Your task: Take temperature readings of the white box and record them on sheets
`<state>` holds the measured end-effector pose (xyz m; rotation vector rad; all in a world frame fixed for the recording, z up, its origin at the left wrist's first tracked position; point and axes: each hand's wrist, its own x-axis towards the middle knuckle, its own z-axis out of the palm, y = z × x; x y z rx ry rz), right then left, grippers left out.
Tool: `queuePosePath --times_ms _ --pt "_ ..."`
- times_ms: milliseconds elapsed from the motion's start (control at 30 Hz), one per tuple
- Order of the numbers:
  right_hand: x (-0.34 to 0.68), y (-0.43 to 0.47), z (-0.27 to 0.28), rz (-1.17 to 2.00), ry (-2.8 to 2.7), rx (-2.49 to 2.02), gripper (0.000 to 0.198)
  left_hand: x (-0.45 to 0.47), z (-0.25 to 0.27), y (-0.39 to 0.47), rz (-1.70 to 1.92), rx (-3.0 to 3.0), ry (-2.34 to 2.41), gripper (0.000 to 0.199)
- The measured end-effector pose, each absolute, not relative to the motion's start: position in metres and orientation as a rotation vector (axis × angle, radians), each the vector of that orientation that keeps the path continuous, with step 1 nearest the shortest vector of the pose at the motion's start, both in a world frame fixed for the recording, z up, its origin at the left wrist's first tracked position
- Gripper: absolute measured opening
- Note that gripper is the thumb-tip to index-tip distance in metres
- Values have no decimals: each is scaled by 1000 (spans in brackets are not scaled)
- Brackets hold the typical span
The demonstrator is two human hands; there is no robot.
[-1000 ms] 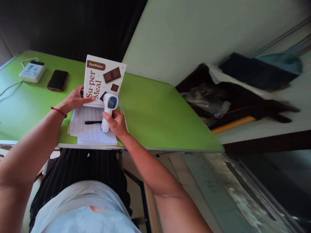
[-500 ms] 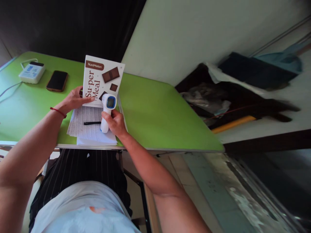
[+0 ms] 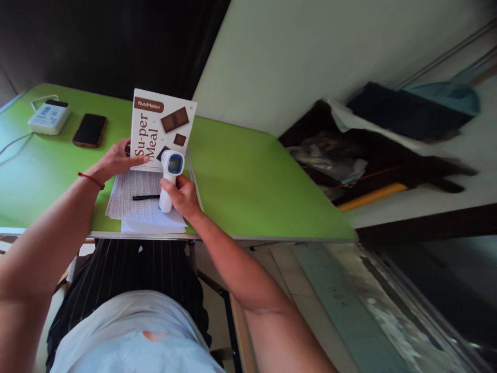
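My left hand (image 3: 118,158) is closed on the lower left edge of a white box (image 3: 157,122) printed "NutriMotion Su-per Meal" with brown chocolate pieces. The thumb lies across its front; the other fingers are partly hidden behind it. My right hand (image 3: 184,196) grips the handle of a white and blue infrared thermometer (image 3: 171,168), its small dark screen facing me. The thermometer's head overlaps the box's lower right part; I cannot tell whether they touch. Beneath both hands lie handwritten sheets of paper (image 3: 128,185) with a black pen (image 3: 144,197) on them.
On the green table (image 3: 240,181), a phone (image 3: 90,130) lies left of the box. Farther left is a white device (image 3: 49,117) with a cable. A pale wall (image 3: 256,67) borders the table's far right side. A dark shelf (image 3: 373,160) with cloths and a yellow bar is beyond the right edge.
The whole view has shifted very slightly. Both hands keep the same hold on the box and the thermometer.
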<state>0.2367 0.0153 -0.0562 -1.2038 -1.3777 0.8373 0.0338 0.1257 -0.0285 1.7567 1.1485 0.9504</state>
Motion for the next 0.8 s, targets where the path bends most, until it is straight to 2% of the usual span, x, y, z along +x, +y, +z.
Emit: queuePosePath --times_ms 800 --pt "240 16 -57 849 -1331 -1193 35 36 -26 119 984 1683 1109 68"
